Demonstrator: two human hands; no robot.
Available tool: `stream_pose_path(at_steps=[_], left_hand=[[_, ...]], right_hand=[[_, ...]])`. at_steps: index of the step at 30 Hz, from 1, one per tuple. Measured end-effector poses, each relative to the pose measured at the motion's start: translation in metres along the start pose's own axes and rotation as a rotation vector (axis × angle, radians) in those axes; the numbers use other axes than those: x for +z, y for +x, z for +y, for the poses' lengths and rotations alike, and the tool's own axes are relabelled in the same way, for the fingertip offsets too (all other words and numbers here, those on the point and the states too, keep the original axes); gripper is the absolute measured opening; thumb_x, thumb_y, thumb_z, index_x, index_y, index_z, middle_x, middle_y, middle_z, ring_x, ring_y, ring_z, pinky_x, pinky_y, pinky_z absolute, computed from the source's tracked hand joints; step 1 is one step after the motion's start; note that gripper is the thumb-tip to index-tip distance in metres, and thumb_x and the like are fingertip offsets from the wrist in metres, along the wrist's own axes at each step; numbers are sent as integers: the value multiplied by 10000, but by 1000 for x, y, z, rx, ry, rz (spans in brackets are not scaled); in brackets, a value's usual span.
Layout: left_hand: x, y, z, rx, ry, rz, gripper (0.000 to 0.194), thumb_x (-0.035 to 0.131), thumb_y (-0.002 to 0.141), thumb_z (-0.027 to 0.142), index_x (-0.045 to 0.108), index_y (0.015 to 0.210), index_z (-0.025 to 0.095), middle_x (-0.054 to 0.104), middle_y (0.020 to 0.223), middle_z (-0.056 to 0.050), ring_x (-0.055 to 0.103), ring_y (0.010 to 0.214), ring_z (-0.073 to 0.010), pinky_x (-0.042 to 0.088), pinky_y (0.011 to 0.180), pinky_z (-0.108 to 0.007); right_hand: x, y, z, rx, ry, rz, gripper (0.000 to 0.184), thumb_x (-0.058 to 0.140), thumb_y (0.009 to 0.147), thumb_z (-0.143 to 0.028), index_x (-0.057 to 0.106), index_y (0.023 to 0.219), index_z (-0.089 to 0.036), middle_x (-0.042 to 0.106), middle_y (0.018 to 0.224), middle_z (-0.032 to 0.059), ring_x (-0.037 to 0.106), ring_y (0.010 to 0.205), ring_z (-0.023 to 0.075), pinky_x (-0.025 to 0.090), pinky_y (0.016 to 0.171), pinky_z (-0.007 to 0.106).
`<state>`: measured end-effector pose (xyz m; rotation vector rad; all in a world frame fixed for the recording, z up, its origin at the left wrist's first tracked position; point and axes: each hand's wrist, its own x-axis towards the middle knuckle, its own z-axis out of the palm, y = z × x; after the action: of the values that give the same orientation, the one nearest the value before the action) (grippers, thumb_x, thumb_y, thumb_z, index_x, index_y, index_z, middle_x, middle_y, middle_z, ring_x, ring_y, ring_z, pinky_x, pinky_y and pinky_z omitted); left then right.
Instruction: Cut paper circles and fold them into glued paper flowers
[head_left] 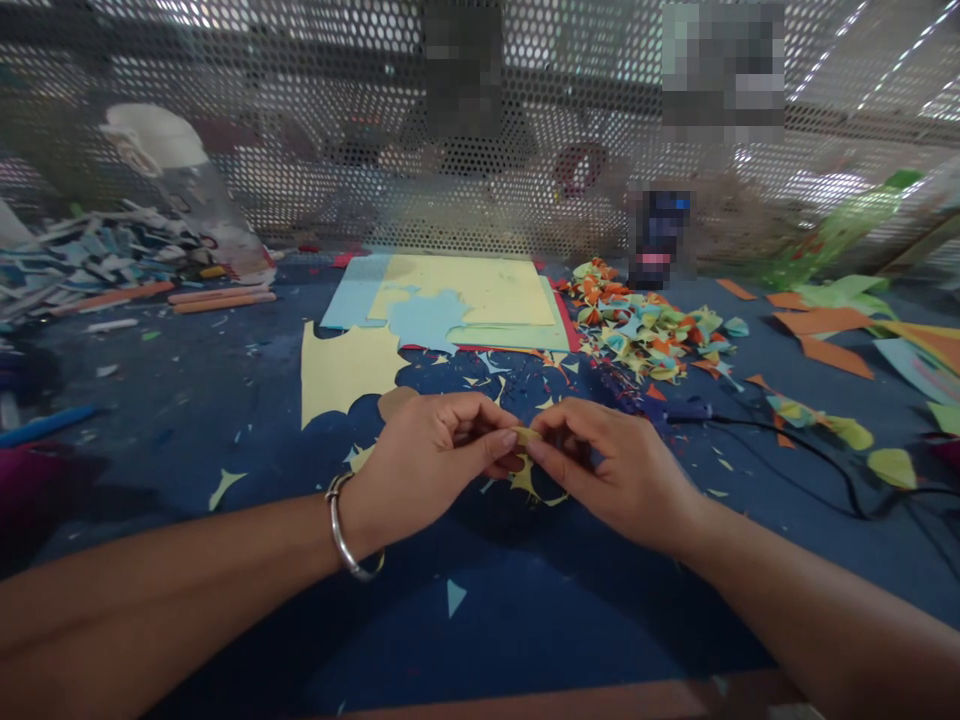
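Yellow paper piece: Small and partly hidden by fingertips, it sat between our two hands, just above the blue-covered bench.
Left grip: Closed, with our thumb and fingers pinching one side of the piece; a silver bangle circled the wrist.
Right grip: Closed as well, our thumb and fingertips on the opposite side of the same piece.
Work at the fingertips: We appeared to be shaping or folding the paper by hand, though our fingers hid any crease.
Handling called for: By our judgement, the next move required a light, even pinch from both sides, to keep the edges aligned without tearing the thin paper.
Cut sheets: Beyond our hands lay a scalloped yellow sheet, and behind it a light-blue sheet partly covered by a larger yellow sheet.
Paper pile: Orange, yellow and blue pieces formed a colorful heap beyond our right hand.
Corded tool: A purple tool trailed a black cable near that hand.
Bench edges: On our left, a white-capped bottle stood beside a heap of white and blue strips; behind everything rose a perforated metal panel.
Foreground: One blue scrap lay nearest us.
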<state>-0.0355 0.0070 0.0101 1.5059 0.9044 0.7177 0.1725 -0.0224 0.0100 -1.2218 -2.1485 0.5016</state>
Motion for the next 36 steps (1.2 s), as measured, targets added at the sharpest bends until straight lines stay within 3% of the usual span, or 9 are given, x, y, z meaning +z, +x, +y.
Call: stream_pose_path(at_steps=[5, 11, 23, 30, 36], left_hand=[[-1, -1, -4, -17, -10, -45, 259, 707, 880, 391, 703, 989, 156, 776, 860, -48, 734, 802, -149, 588, 747, -232], [-4, -1, -2, 57, 245, -37, 258, 644, 913, 417, 724, 907, 171, 770, 783, -35, 702, 715, -152, 524, 635, -226], [-3, -4, 0, 191, 612, -27, 222, 515, 982, 375, 632, 905, 202, 729, 787, 22, 639, 686, -120, 396, 624, -235], [0, -5, 0, 206, 691, -34, 61, 588, 839, 235, 613, 808, 189, 653, 674, 30, 578, 608, -114, 356, 575, -237], [-2, -5, 6, 139, 566, -45, 68, 593, 762, 207, 543, 718, 191, 564, 589, 67, 499, 527, -81, 341, 508, -209]], right_hand=[[-1, 0, 0, 12, 18, -8, 150, 563, 968, -242, 632, 854, -175, 609, 709, -11, 523, 598, 92, 412, 558, 224], [-1, 1, 0, 23, 28, -41, 159, 567, 971, -250, 639, 849, -179, 626, 729, -5, 521, 593, 91, 410, 552, 219], [2, 1, 0, -57, 5, -53, 131, 570, 937, -202, 614, 818, -171, 576, 685, -28, 484, 563, 75, 384, 546, 204], [7, -1, 1, -92, -1, -57, 87, 577, 863, -133, 585, 790, -181, 545, 655, -44, 479, 548, 74, 371, 535, 201], [6, -1, -3, -100, -7, -39, 81, 587, 838, -122, 600, 770, -163, 549, 654, -38, 474, 543, 65, 360, 522, 192]])
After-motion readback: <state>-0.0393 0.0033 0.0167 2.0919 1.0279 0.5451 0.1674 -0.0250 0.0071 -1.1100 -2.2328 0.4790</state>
